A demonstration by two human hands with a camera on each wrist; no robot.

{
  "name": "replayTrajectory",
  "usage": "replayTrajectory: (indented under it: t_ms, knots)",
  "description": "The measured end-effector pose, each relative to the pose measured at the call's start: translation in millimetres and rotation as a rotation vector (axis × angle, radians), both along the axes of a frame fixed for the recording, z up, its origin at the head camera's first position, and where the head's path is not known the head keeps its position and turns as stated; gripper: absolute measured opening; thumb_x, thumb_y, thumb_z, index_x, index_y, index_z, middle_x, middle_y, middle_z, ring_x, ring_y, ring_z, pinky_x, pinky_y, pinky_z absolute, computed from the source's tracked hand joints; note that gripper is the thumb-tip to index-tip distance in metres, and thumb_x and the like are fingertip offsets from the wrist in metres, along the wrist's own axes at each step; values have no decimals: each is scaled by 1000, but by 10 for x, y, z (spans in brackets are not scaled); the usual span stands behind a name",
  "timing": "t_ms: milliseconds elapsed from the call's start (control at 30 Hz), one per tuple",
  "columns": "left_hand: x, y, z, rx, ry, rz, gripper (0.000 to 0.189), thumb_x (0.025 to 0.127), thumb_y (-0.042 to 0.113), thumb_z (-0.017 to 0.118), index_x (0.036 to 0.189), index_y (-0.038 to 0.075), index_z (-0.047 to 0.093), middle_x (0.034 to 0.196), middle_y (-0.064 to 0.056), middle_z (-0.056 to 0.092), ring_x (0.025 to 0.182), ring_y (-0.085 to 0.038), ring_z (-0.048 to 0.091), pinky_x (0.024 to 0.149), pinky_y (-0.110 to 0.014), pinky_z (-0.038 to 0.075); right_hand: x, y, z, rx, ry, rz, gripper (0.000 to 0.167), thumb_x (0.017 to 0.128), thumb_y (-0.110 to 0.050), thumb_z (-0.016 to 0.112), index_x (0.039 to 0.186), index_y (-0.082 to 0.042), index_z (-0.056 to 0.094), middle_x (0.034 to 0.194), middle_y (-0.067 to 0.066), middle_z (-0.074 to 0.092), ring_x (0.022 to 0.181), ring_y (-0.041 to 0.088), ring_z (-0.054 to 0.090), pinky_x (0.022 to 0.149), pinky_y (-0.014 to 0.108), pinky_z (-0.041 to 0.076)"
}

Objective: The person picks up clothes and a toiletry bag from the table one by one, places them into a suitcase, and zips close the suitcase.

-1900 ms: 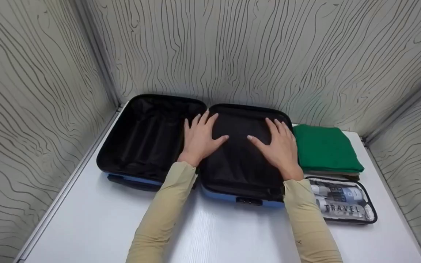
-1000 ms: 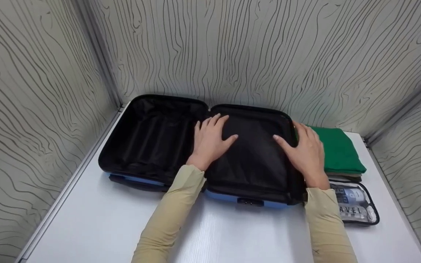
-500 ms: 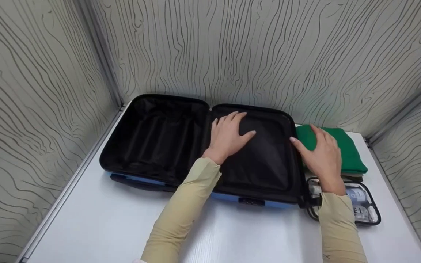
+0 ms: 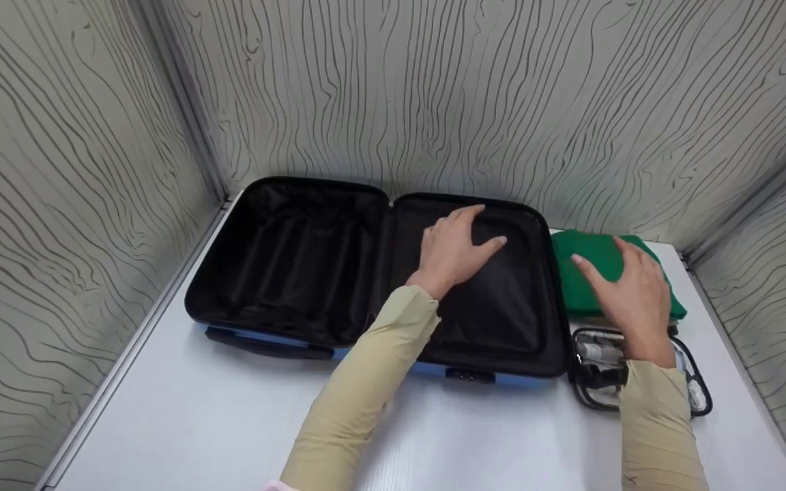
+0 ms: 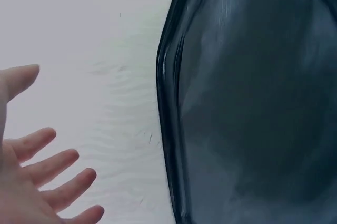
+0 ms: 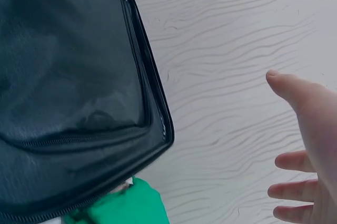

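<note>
A blue suitcase with a black lining lies unfolded in two halves. Over its right half is my left hand, thumb and fingers spread and nothing in the grasp. The left wrist view shows that hand apart from the suitcase's dark panel. My right hand is over a folded green cloth, thumb held away from the fingers. In the right wrist view, this hand holds nothing, while the green cloth shows below the suitcase corner.
A clear travel pouch with black edging lies in front of the green cloth, partly hidden by the right sleeve. Wood-grain patterned walls stand behind and at both sides of the white table.
Both hands have moved right. The right hand has gone from above the suitcase's right half to over the green cloth; the left has shifted from the hinge to further across that half.
</note>
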State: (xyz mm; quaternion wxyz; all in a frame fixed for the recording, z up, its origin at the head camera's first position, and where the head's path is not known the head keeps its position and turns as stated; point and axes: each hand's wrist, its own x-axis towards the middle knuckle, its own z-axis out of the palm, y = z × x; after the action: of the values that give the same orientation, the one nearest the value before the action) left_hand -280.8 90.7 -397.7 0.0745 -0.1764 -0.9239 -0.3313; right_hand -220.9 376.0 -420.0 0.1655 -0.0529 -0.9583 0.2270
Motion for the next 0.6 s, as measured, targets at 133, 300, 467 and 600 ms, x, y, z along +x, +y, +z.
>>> replayTrajectory:
  t_ms: [133,300,467,600]
  knots:
    - [80,176,-66,9,-39,-31,67,98,57,61,154,24,47,153,3,48,133,-20,49,109,-43,38,27,75,-13,-8,-24,-25,91,98,-65,53,158,0,32,154,35,32,136,57,29,106,71,25]
    - [159,382,-137,-38,-59,-28,67,97,59,61,154,27,46,152,6,48,132,-18,50,108,-41,39,76,177,-56,-10,-44,-44,91,98,-64,53,158,1,31,152,37,32,135,59,30,104,72,26]
    - [286,596,-240,-63,-67,-41,69,96,61,61,154,28,45,152,9,47,132,-16,50,109,-41,39,156,303,-113,-12,-78,-76,92,99,-64,51,157,3,30,150,40,31,132,61,31,101,73,28]
    - [431,759,-346,-1,-107,-72,69,96,60,62,154,27,46,150,10,49,129,-14,52,106,-38,42,221,388,-171,-11,-115,-92,93,99,-65,49,157,5,28,149,42,30,131,62,32,100,73,29]
